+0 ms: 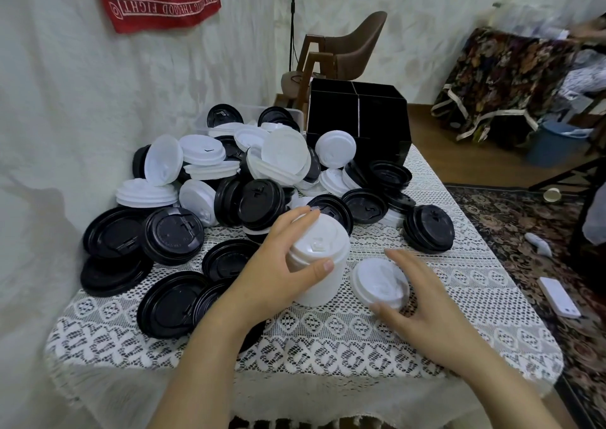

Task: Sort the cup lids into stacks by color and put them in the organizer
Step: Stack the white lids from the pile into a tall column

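Observation:
A tall stack of white lids [319, 258] stands on the lace-covered table [328, 340]. My left hand [278, 264] grips it from the left, thumb across its front. A single white lid [380, 282] lies just right of the stack, and my right hand [423, 304] pinches it between thumb and fingers. Behind them is a mixed heap of several black lids [173, 235] and white lids [285, 153]. The black organizer [357, 117], divided into compartments, stands at the table's far end behind the heap.
A clear plastic bin [210, 122] holds more lids at the back left. A white wall runs close along the table's left side. A brown chair [354, 48] stands behind the organizer. A white phone [559, 297] lies on the patterned rug to the right.

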The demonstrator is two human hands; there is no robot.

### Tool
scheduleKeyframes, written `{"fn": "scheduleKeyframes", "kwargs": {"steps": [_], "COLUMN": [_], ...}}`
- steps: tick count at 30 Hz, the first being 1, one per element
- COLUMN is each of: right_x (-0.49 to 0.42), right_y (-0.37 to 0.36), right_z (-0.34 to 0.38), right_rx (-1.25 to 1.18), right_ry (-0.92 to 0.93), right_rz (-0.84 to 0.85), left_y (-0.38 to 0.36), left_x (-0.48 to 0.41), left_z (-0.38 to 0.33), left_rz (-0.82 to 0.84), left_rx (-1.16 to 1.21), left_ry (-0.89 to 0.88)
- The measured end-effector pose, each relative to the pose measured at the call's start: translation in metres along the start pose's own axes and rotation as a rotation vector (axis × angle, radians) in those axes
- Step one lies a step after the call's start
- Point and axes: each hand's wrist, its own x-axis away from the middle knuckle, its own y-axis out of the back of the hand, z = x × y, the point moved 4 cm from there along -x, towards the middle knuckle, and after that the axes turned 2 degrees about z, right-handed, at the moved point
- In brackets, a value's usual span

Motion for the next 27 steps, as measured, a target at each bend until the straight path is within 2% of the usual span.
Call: {"fn": "scheduleKeyframes", "kwargs": {"steps": [2,8,12,16,27], "right_x": [-0.004,-0.007,-0.011,-0.017,-0.038], "right_y": [-0.004,0.002,0.015,0.028,0.003], "right_z": [0.0,0.009,0.022,0.051,0.1], "right_rx": [0.008,-0.079,-0.116,-0.326,-0.366], "right_ry": [0.014,0.017,0.063,0.155,0.278], "right_rz": [0.04,-0.013,-0.139,-0.25,-0.018], "left_y": [0.0,0.0,0.0,0.0,0.003], "left_x": [0.0,0.001,0.002,0.003,0.005], "left_z": [0.001,0.004,0.005,0.005,0.007], "left_rz": [0.005,-0.011,-0.029,-0.04,-0.052], "left_rx": [0.006,-0.039,-0.037,0.006,0.117], "left_ry": [0.006,0.008,0.023,0.041,0.095]}}
